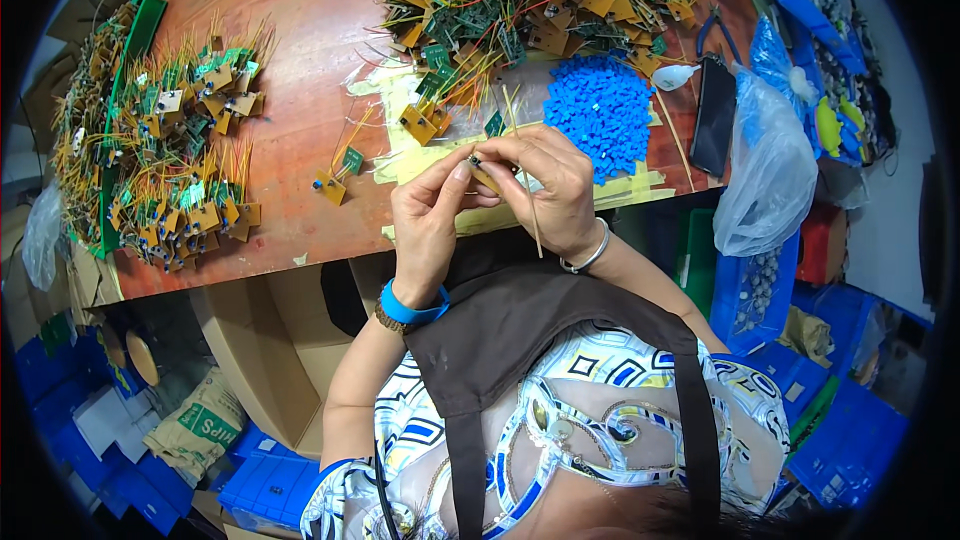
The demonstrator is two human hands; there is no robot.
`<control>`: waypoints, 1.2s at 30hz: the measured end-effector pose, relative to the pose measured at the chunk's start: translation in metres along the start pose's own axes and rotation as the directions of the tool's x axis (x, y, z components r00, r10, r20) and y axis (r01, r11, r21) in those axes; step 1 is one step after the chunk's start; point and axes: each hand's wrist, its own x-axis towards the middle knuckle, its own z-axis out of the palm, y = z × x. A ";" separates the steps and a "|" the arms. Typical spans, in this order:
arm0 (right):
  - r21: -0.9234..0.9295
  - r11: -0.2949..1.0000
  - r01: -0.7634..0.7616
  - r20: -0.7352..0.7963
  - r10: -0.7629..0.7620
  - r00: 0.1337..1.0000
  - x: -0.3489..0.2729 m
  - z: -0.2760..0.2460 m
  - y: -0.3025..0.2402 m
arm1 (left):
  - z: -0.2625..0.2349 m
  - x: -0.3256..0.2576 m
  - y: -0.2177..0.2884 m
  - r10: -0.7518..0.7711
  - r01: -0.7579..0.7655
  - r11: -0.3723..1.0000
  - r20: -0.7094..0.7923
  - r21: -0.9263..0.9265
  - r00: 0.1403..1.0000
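Close to the table's front edge, my left hand (427, 215) and my right hand (552, 185) meet with fingertips pinched on a small brown circuit board (486, 178). A dark part shows at the board's upper end; the fingers cover much of the rest. Between the fingers of my right hand runs a thin pale stick (534, 212), slanting past the board. Just beyond the hands lie brown boards (425, 123) and a small green board (495, 123). Right of them is a heap of tiny blue plastic pieces (598, 115).
A large pile of wired boards (530, 10) covers the table's far side. More wired boards (200, 210) lie left, beside a green divider (128, 120). One wired board (328, 188) sits apart. At right are a phone (712, 118), pliers (717, 35) and a plastic bag (765, 170).
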 end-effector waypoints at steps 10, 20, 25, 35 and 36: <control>0.098 0.991 -0.089 0.023 0.088 0.996 0.000 0.002 -0.003 | -0.003 -0.004 0.002 0.034 -0.035 0.999 0.017 0.040 0.999; 0.149 0.989 -0.002 0.048 -0.006 0.999 0.003 0.011 -0.012 | -0.020 -0.014 0.003 0.107 -0.096 0.993 -0.182 0.068 0.977; 0.143 0.990 -0.008 -0.008 0.010 1.000 0.002 -0.002 0.001 | -0.082 -0.013 0.015 0.449 -0.227 0.848 -0.420 0.479 0.788; 0.249 0.955 -0.163 0.112 0.139 0.984 -0.012 -0.010 0.013 | -0.063 0.022 0.019 0.659 -0.146 0.020 0.097 0.989 0.746; 0.245 0.956 -0.163 0.109 0.140 0.984 -0.013 -0.011 0.014 | -0.057 0.034 0.016 0.599 -0.190 -0.027 0.168 0.981 0.783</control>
